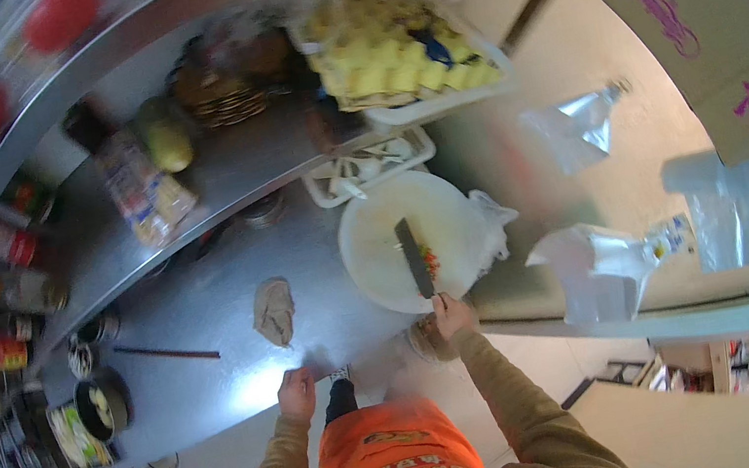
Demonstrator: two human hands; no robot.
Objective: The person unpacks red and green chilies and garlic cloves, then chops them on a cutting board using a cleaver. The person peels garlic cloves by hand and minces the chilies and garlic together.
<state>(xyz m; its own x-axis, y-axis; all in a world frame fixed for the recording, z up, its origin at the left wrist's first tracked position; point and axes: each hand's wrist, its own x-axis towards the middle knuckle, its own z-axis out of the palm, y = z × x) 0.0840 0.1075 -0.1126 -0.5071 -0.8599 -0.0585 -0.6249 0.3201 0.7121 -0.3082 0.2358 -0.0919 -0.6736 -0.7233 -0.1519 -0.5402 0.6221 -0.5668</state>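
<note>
My right hand point(454, 314) is closed round the handle of a kitchen knife point(414, 259). Its dark blade lies over a round white cutting board point(372, 249) and points away from me. Chopped red and green bits point(430, 261) lie beside the blade on its right, partly hidden by it. My left hand point(297, 393) hovers by the counter's front edge with its fingers curled in, and nothing shows in it. Ahead of that hand, a crumpled grey-beige cloth point(274, 312) rests on the steel counter.
Left of the cloth lies a dark stick point(165, 352), near a dark pot point(100, 407). Bottles and jars line the far left. A white tray of spoons point(369, 165) stands behind the board. The shelf point(219, 206) carries a yellow-filled crate point(402, 49). Plastic bags point(592, 271) hang right.
</note>
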